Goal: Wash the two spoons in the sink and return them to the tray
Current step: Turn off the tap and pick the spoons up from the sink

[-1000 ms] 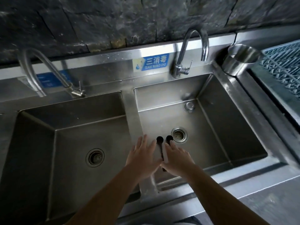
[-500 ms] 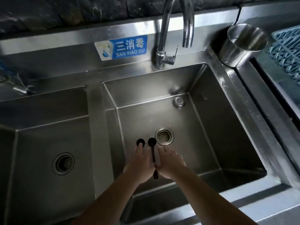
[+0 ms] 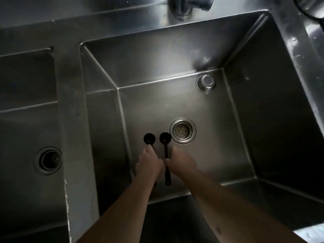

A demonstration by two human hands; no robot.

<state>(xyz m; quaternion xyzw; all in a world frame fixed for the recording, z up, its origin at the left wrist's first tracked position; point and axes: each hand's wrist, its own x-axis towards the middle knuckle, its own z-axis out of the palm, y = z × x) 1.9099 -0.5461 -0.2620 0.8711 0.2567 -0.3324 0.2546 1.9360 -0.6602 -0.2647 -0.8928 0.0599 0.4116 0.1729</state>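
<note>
Spoons (image 3: 165, 151), black and round-bowled, held inside steel sink (image 3: 245, 120).

Single head-worn view, looking steeply down, close over the right sink basin (image 3: 175, 55)

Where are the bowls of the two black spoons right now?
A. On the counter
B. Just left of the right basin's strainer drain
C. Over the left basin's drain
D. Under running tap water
B: both black spoons have their bowls beside the strainer drain, on its left, in the right basin.
</note>
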